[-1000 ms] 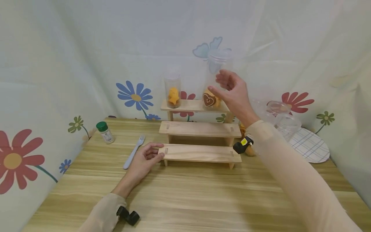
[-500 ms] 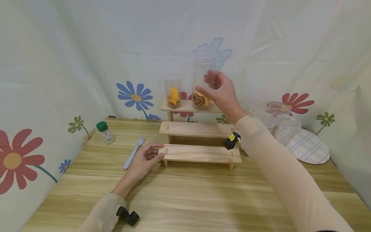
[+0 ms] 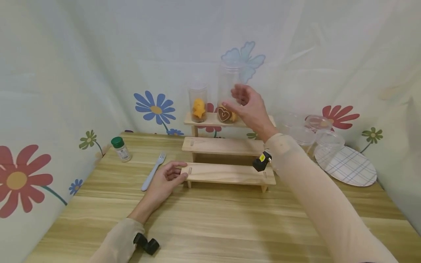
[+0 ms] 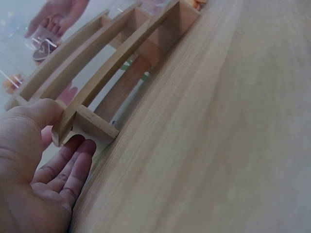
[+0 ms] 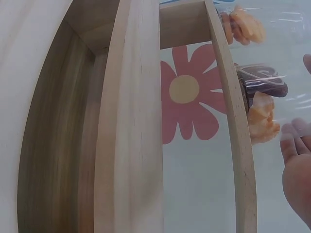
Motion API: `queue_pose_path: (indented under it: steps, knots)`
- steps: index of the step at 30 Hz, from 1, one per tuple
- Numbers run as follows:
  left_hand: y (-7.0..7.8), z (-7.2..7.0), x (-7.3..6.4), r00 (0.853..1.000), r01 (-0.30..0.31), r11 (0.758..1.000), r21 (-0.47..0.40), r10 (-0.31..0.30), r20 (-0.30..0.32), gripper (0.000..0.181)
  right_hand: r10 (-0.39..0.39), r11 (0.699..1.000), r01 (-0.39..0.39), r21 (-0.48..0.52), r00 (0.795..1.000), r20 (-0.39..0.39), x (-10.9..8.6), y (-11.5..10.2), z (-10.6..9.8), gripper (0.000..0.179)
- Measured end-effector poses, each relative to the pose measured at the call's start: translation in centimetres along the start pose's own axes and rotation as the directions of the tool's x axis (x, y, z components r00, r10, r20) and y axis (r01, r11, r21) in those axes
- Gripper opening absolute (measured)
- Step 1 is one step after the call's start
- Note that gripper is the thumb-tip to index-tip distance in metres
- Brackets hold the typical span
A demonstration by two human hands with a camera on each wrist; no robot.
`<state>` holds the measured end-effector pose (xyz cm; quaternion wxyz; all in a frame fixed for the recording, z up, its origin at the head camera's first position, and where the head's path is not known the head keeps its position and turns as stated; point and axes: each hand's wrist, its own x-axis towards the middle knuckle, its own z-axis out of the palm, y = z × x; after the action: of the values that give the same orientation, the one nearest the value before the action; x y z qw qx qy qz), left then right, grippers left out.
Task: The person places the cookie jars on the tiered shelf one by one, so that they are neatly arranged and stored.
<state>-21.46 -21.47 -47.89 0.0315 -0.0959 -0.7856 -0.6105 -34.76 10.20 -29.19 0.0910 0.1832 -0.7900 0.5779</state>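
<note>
Tall clear jar (image 3: pixel 225 89), 1 pc., on top tier of stepped shelf (image 3: pixel 227 146): could tip, we reckon, if our R hand (image 3: pixel 253 108), fingers curled round it, came off askew, or our L hand (image 3: pixel 163 179), gripping the shelf's bottom-tier L end, jogged things. Looks: transp., slim, w/ brown heart (image 3: pixel 224 114) at base, white outline.

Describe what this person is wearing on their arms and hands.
Long, pale beige cloth sleeves cover both arms. A small black device sits near the left wrist; a similar black device with a yellow label sits near the right. The left hand and right hand wear no gloves.
</note>
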Motion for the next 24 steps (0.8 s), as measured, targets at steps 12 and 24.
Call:
queue_pose_path:
  steps: [12, 24]
  knots:
    - [-0.3, 0.2, 0.3, 1.000, -0.011, 1.000, -0.007, 0.011, 0.013, 0.036, 0.013, 1.000, -0.013, -0.009, 1.000, 0.000, -0.2, 0.3, -0.1, 0.082]
    - [-0.4, 0.1, 0.3, 1.000, -0.017, 1.000, -0.014, 0.017, 0.018, 0.037, 0.019, 0.999, -0.021, -0.030, 0.999, -0.048, -1.3, 0.6, 0.1, 0.105]
